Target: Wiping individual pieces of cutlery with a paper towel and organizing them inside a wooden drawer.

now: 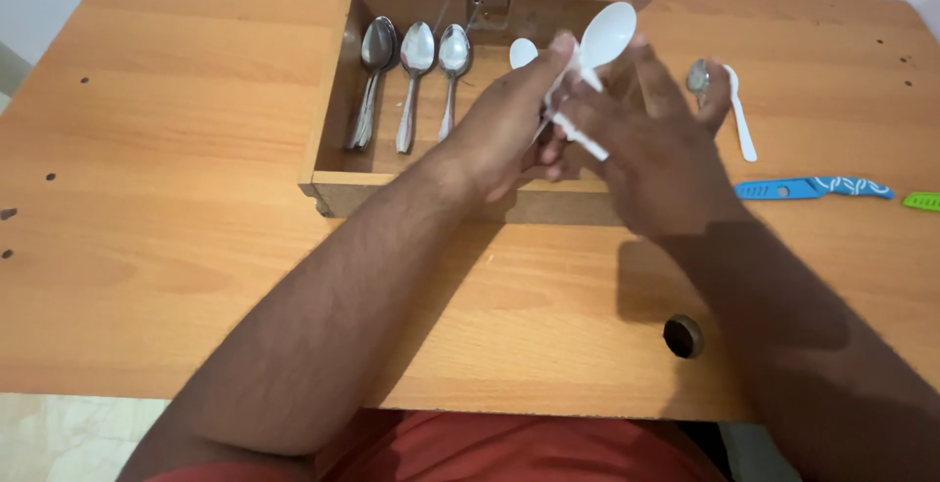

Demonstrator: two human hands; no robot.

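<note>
**A:** What's the biggest thing in view?

**B:** A wooden table (196,247), light orange-brown with small dark holes scattered over it and a round dark knob (682,336) near its front edge. Pale wall runs behind it, and a bit of light floor shows at the lower left.

**A:** And on it?

**B:** An open wooden box (328,100) at the back of the table, with a metal hinge plate on its far wall. Inside lie metal spoons (416,71) side by side, bowls towards the far wall, and another white plastic spoon (523,51) beside them.

**A:** The hands?

**B:** Both are raised over the box's right half. The left hand (504,124) is closed around the handle of a white plastic spoon (605,39), bowl up. The right hand (656,149) touches it too, fingers spread; whether it truly grips, I can't tell.

**A:** Smaller bits?

**B:** Right of the box: a white spoon (741,115), a metal spoon (697,77) partly hidden, a blue knife (813,188), and a green item (922,201) at the edge.
</note>
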